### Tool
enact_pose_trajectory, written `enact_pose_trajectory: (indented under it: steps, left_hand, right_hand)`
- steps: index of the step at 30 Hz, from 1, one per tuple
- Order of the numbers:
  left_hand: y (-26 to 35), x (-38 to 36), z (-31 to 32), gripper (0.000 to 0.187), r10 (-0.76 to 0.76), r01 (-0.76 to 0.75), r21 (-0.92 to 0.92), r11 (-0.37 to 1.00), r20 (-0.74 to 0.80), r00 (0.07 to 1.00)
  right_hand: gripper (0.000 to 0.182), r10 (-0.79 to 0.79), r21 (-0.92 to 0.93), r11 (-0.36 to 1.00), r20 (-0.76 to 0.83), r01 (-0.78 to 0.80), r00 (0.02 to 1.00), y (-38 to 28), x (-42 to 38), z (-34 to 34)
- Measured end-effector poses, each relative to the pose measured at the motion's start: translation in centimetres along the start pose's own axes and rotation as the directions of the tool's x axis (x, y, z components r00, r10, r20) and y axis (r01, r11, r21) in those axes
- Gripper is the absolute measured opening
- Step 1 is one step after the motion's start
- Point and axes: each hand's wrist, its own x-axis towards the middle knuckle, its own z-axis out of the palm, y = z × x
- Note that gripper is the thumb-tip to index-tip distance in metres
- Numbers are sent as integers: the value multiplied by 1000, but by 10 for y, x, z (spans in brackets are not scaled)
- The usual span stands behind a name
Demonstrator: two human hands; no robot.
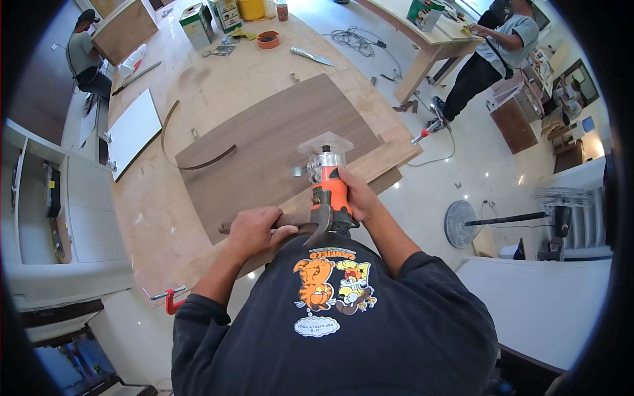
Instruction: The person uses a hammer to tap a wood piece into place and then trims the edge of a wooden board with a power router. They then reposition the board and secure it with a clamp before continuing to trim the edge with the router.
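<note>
My right hand (pixel 360 197) is closed around the orange body of a trim router (pixel 335 193), held close to my chest with its clear base plate pointing away from me. My left hand (pixel 253 231) grips the wooden handle of a claw hammer (pixel 290 220). The hammer's metal head lies against the near end of the router. Beneath and beyond both tools, a wood-grain panel (pixel 264 145) with a curved far edge lies on the plywood table (pixel 218 76). A curved strip of edge banding (pixel 210 160) rests partly over the panel's left corner.
A white panel (pixel 134 132) with hinges lies at the table's left. Cans (pixel 196 28), a red-brown bowl (pixel 268 40) and a knife (pixel 311 57) stand or lie farther back. A red clamp (pixel 170 302) grips the near edge. Other people (pixel 492 56) work nearby; cables (pixel 356 41) cross the floor.
</note>
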Motion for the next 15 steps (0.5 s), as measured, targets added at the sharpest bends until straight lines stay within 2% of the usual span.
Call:
enact_pose_trajectory:
  steps: [2,5,8,11,14,15]
  left_hand:
    - [0,6,-1,48,71,-71,52,996,7,997]
    - [0,19,-5,49,93,-99,134,986,51,994]
    - [5,28,0,51,21,-24,142,990,20,1000]
    - [19,33,-8,43,137,-155,172,973,110,984]
    - [11,41,-6,45,-20,-5,213,977,112,994]
    - [14,41,-6,47,33,-52,209,977,94,995]
  right_hand:
    - [57,7,28,1000,0,-7,1000,0,-7,3]
    - [53,-9,20,1000,-26,9,1000,-4,-14,12]
    - [52,-3,40,999,-64,6,998,-7,-16,3]
    - [53,-6,36,999,-98,9,995,-13,-20,-3]
    - [55,-7,19,1000,-107,9,994,-21,-27,-3]
    - [56,-11,15,1000,-101,13,995,-23,-28,-1]
